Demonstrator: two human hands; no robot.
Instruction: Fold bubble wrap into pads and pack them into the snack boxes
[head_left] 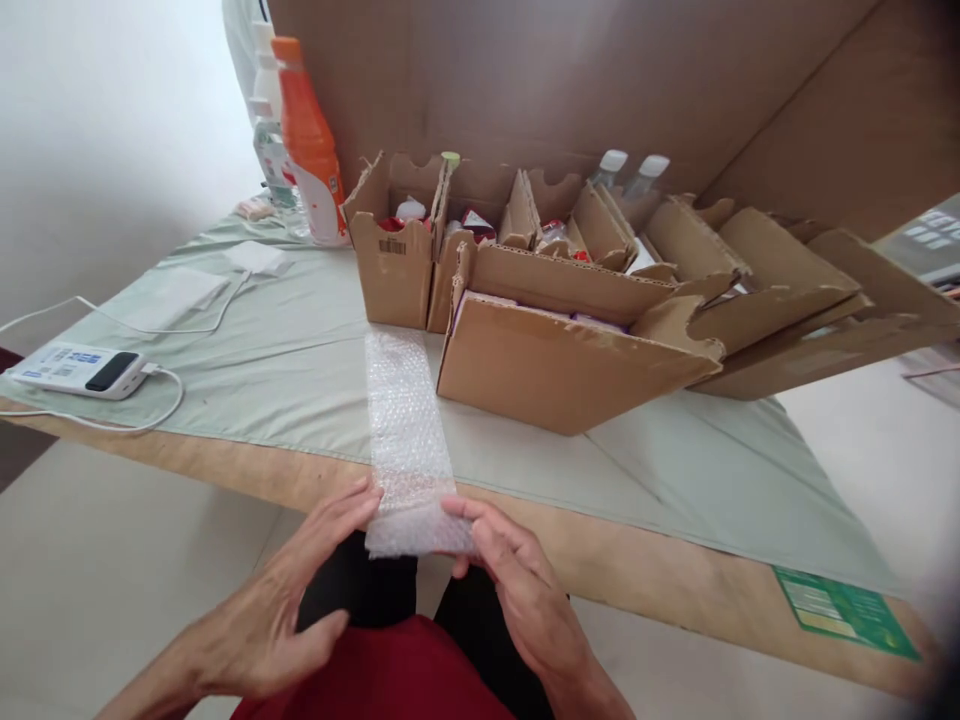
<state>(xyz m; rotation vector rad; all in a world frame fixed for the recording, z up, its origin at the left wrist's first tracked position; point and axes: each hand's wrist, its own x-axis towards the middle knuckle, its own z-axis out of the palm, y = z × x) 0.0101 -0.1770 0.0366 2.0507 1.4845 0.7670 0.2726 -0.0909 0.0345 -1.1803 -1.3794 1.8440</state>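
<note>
A long strip of clear bubble wrap (pixel 409 410) lies on the cloth-covered table and runs toward me over its front edge. Its near end is folded into a flat bundle; whether something is inside cannot be made out. My right hand (pixel 517 580) grips the right end of that bundle between thumb and fingers. At the left side of the strip, my left hand (pixel 292 590) is open, thumb spread away, with its fingertips at the wrap's edge.
Cardboard boxes (pixel 517 350) holding small items line the back. An orange bottle (pixel 311 140) stands at their left. A white power bank (pixel 82 370) with a cable lies on the left. A green printed sheet (pixel 844 610) is at the front right edge.
</note>
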